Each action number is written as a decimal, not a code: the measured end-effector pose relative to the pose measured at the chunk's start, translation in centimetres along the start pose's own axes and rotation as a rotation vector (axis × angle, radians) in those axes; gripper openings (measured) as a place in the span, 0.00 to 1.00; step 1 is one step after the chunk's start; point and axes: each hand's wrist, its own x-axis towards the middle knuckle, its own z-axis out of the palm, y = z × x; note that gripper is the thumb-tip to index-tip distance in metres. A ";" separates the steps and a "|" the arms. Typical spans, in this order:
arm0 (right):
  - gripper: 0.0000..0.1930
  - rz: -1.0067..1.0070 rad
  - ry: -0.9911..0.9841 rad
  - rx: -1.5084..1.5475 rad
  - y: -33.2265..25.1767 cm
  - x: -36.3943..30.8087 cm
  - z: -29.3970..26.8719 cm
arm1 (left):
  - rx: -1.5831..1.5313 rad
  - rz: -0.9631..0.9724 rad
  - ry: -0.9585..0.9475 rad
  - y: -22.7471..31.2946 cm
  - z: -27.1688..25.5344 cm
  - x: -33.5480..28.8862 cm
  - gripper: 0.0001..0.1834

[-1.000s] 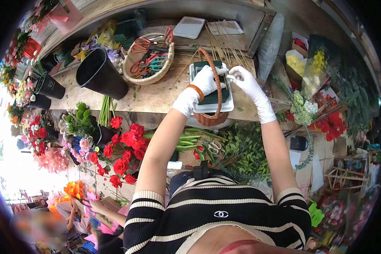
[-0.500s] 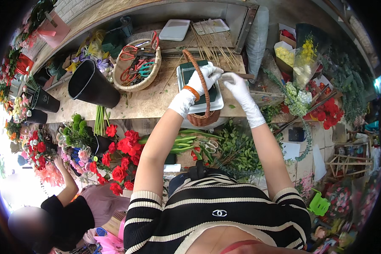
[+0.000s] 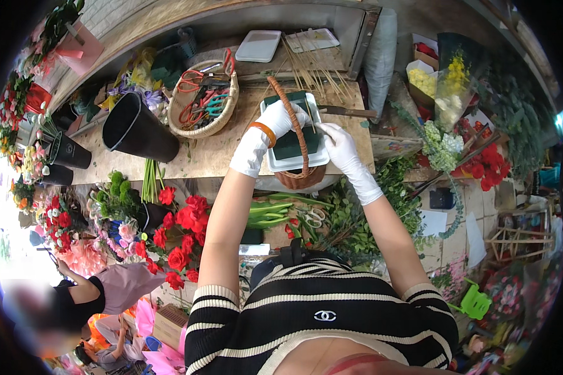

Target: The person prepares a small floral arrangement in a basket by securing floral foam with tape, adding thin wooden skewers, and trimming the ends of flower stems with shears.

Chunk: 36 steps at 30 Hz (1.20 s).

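A wicker basket with a tall woven handle stands at the front edge of the workbench. In it sits a white plastic tray bearing dark green floral foam. My left hand, in a white glove with an orange band at the wrist, reaches over the foam by the handle; its fingers are bent together, partly behind the handle. My gloved right hand is at the tray's right rim, fingertips pinched on something thin that I cannot make out. Beyond it lies a knife with a wooden handle.
Left on the bench are a wicker basket of scissors and pliers and a black bucket. Thin wooden sticks lie behind. Red roses and green foliage fill the near side. Another person is at lower left.
Both my hands have moved left and nearer, away from the knife, which now shows more fully. My right hand has come to the tray's rim. The other person has shifted toward the lower left.
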 end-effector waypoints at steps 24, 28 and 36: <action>0.18 -0.061 0.294 -0.120 -7.8 -2.2 0.1 | -0.737 0.015 0.436 -3.7 -0.8 -19.6 0.20; 0.08 0.285 -0.143 0.167 -11.7 -8.0 1.1 | -0.896 0.069 0.286 -5.7 4.5 -20.5 0.07; 0.06 0.401 0.059 0.316 -11.0 -19.4 0.3 | -1.141 -0.149 -0.097 -7.2 15.7 -20.6 0.10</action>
